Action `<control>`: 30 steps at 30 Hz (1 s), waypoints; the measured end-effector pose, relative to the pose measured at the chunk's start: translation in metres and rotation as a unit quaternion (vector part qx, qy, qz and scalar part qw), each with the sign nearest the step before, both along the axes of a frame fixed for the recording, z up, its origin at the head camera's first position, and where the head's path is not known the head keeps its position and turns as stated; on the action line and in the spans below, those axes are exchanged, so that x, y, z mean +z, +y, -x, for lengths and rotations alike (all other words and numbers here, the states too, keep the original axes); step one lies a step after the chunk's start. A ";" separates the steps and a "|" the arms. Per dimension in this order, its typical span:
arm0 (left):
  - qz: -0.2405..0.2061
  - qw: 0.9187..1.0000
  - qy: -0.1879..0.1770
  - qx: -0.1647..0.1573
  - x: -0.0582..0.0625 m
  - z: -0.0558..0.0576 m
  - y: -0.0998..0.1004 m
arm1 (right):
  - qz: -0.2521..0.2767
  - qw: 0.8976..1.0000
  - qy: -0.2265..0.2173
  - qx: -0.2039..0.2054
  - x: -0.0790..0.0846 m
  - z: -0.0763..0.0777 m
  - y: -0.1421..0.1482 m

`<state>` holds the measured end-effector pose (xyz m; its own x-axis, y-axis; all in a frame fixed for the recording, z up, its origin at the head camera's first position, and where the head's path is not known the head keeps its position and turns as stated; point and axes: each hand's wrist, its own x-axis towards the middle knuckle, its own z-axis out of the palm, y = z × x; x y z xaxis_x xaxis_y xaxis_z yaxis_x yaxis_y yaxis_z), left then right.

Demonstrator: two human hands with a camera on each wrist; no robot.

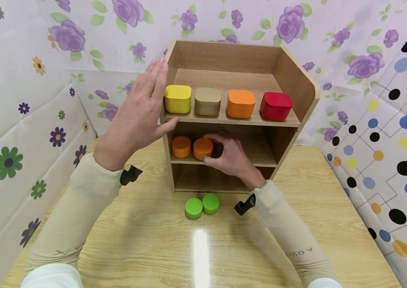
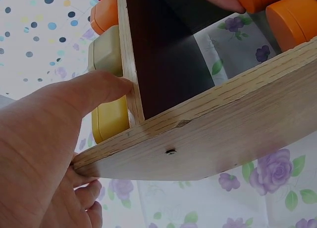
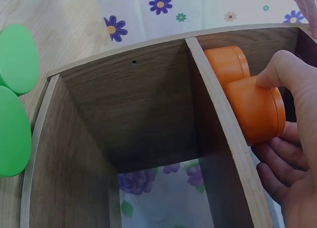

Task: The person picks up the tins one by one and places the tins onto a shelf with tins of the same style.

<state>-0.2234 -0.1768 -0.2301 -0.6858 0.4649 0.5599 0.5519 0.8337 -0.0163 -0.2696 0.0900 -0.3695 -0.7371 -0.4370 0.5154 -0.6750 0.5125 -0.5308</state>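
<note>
My right hand (image 1: 230, 154) reaches into the middle level of a small wooden shelf (image 1: 225, 122). Thumb and fingers grip a round orange container (image 3: 255, 109), which stands right beside a second orange container (image 1: 181, 147) at the left end of that level. Against the shelf's upper left side rests my left hand (image 1: 136, 108), fingers straight up, thumb across the edge of the top board. In the left wrist view that thumb lies on the board's edge near the yellow container (image 2: 111, 118).
Along the top level stand square-sided containers: yellow, khaki (image 1: 207, 101), orange (image 1: 241, 103) and red (image 1: 276, 106). Two round green containers (image 1: 193, 208) sit side by side on the wooden table (image 1: 145, 240) before the shelf. Flower-patterned cloth (image 1: 203, 24) hangs behind it.
</note>
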 end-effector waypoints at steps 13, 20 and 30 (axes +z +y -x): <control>0.004 1.000 0.003 -0.001 0.000 0.001 0.000 | -0.002 1.000 -0.016 -0.003 -0.005 0.004 0.000; 0.006 1.000 0.001 0.000 0.000 0.000 0.000 | -0.019 1.000 0.014 -0.016 -0.001 -0.006 0.011; 0.006 1.000 -0.003 0.002 0.001 0.000 0.000 | -0.025 0.999 0.038 0.019 0.005 -0.039 0.038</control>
